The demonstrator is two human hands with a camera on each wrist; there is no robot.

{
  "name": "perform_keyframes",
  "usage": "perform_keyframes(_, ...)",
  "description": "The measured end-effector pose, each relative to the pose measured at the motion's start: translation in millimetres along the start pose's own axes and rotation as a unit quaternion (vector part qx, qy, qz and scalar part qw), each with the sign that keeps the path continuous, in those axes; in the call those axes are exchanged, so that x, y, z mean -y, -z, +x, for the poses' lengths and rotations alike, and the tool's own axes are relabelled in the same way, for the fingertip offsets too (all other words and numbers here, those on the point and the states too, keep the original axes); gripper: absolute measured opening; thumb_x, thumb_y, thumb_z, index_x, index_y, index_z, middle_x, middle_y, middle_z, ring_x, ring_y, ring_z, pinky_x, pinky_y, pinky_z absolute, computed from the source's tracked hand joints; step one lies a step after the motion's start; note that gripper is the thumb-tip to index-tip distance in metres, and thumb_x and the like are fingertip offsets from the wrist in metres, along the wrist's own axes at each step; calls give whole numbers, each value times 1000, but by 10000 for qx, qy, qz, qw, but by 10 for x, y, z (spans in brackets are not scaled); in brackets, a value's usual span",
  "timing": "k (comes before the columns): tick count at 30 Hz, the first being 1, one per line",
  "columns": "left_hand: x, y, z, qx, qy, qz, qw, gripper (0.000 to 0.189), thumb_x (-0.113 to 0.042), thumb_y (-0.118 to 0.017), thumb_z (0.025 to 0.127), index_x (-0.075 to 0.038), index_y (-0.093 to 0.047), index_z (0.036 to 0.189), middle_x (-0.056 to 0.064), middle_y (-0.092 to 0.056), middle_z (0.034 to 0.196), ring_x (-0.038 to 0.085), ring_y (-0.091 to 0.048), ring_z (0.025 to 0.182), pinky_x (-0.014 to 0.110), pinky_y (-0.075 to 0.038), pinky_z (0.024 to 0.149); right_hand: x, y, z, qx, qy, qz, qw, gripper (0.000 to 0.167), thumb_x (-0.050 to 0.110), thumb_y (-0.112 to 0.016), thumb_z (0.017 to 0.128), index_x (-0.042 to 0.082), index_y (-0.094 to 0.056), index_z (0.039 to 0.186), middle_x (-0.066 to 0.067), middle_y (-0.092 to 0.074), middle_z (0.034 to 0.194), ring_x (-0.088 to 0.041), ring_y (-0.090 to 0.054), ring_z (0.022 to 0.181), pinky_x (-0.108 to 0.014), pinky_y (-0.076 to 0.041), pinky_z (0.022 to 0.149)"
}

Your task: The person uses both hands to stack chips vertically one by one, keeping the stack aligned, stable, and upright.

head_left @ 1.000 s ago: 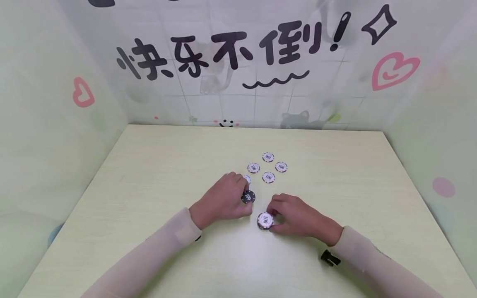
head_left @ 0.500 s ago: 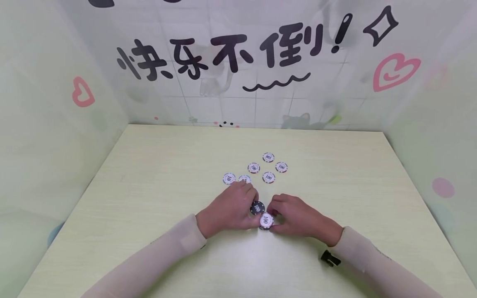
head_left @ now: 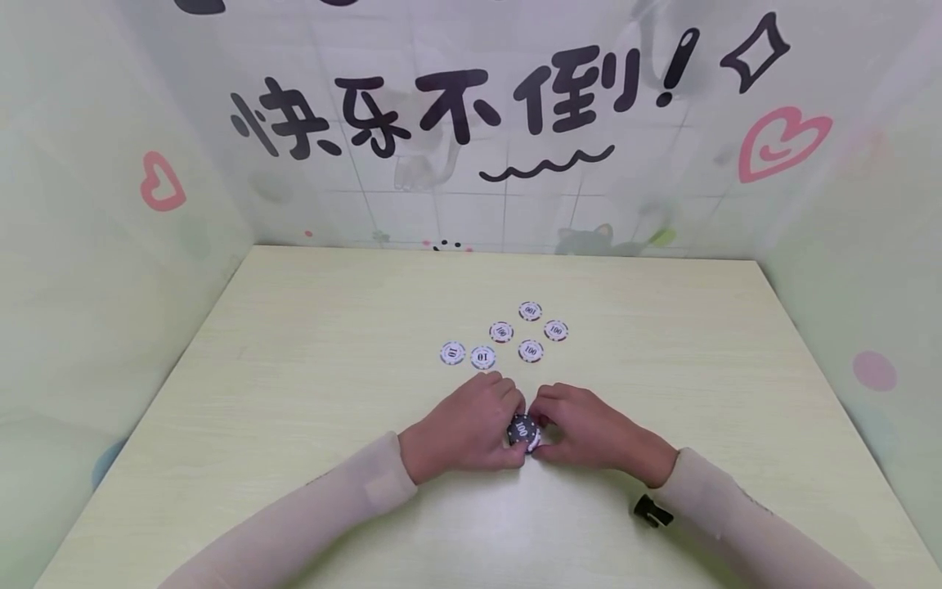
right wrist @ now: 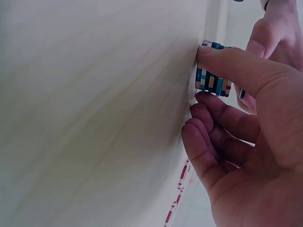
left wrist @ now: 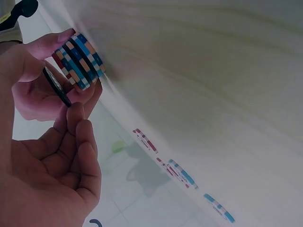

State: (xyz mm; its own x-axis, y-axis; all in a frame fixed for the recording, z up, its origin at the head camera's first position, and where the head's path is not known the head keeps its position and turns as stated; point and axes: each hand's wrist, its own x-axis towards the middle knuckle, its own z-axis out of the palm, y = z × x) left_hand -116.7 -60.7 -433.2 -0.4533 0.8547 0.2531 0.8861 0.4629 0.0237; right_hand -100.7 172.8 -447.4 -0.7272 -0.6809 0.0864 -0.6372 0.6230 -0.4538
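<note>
In the head view, my left hand (head_left: 467, 424) pinches a black poker chip (head_left: 522, 428) marked 100. The chip is over the chip stack, whose white top chip is mostly covered. The left wrist view shows this black chip (left wrist: 57, 88) tilted and slightly apart from the stack's end. My right hand (head_left: 587, 427) grips the stack from the right. In the right wrist view, the thumb and fingertips hold the sides of the poker chip stack (right wrist: 212, 78), which has blue, black, white and red edges and stands on the table.
Two white chips marked 10 (head_left: 452, 353) lie flat beyond my left hand. Several white chips marked 100 (head_left: 531, 351) with red edges lie farther back. A black clip (head_left: 652, 511) shows beside my right sleeve. Printed walls (head_left: 456, 204) enclose the table (head_left: 331, 311) behind and at both sides.
My left hand has carried the black chip right and toward me, from beside the stack to over it, uncovering the two chips marked 10. My right hand stays at the stack.
</note>
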Motion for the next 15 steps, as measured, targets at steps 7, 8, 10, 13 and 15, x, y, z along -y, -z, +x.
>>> perform_keyframes(7,-25,-44,-6,-156,-205,318,9992,35,-44,-75,92,-9,-72,96,-2,-66,87,15,-54,79,27,-46,75,3,-5,-1,36,-89,-30,9999,32,16,-94,84,6,-78,110,9,-63,96,-7,-56,87,-28,-54,79)
perform_keyframes(8,-27,-49,-7,-164,-223,366,9989,36,-45,-75,92,-10,-72,96,-2,-66,87,15,-54,79,27,-46,75,4,-7,-2,43,-104,-37,9999,32,16,-94,84,5,-78,110,9,-64,96,-7,-56,87,-28,-54,80)
perform_keyframes(10,-24,-63,-11,-163,-240,427,9987,36,-46,-74,93,-10,-72,96,-2,-67,87,15,-54,79,27,-45,75,5,-9,-1,51,-132,-40,9999,32,16,-94,84,5,-78,110,9,-64,96,-7,-56,88,-29,-54,80)
perform_keyframes(13,-21,-82,-16,-151,-247,441,9986,37,-47,-74,94,-10,-72,96,-2,-67,88,15,-54,80,28,-46,75,9,-13,0,63,-172,-20,9998,32,15,-94,84,5,-78,110,9,-64,96,-7,-56,88,-29,-54,80)
perform_keyframes(15,-19,-91,-19,-136,-247,420,9987,37,-47,-74,95,-10,-72,96,-2,-67,88,15,-54,80,28,-46,76,10,-15,1,65,-179,0,9998,31,14,-94,84,5,-78,110,10,-64,96,-7,-56,87,-29,-54,79)
